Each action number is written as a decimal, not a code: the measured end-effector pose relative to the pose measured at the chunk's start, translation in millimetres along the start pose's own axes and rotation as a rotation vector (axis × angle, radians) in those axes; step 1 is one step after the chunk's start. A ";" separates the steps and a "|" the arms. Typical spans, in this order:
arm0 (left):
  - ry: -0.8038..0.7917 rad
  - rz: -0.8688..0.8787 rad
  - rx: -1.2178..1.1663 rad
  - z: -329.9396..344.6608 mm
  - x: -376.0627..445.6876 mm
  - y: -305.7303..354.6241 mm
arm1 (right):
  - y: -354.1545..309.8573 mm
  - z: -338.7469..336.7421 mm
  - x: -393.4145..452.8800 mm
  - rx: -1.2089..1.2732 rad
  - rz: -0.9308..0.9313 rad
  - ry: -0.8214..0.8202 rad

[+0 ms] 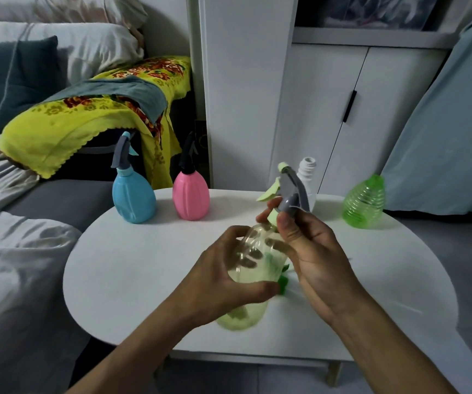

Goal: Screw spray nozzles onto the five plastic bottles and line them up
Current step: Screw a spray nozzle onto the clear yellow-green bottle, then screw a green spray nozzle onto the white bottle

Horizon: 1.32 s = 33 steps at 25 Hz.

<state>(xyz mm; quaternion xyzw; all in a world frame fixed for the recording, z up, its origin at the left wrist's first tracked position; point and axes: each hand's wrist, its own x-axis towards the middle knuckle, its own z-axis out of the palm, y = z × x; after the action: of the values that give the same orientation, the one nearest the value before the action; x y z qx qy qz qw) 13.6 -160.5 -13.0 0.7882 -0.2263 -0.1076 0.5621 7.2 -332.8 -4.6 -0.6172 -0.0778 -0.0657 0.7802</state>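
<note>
Both hands grip: left [230, 268] around clear bottle [253, 257], right [311, 251] pinching its nozzle [293, 191].

Desk [132, 268]: smooth matt white top. Blue bottle [133, 201] and pink bottle [190, 199]: opaque glossy plastic, ribbed. Right of the pink bottle, green bottle [364, 204]: translucent ridged plastic. Held clear bottle [253, 257]: transparent yellowish plastic; its nozzle [293, 194]: matt grey plastic.
</note>
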 end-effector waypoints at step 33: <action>0.321 -0.247 -0.209 -34.6 30.8 -28.0 | 90.8 -7.1 140.2 -0.835 0.047 0.293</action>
<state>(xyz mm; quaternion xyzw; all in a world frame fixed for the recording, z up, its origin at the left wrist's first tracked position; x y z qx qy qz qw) 61.7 -138.7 -24.6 0.7544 -0.0233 -0.0715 0.6520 162.8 -319.8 -64.3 -0.8651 0.0808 -0.1607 0.4682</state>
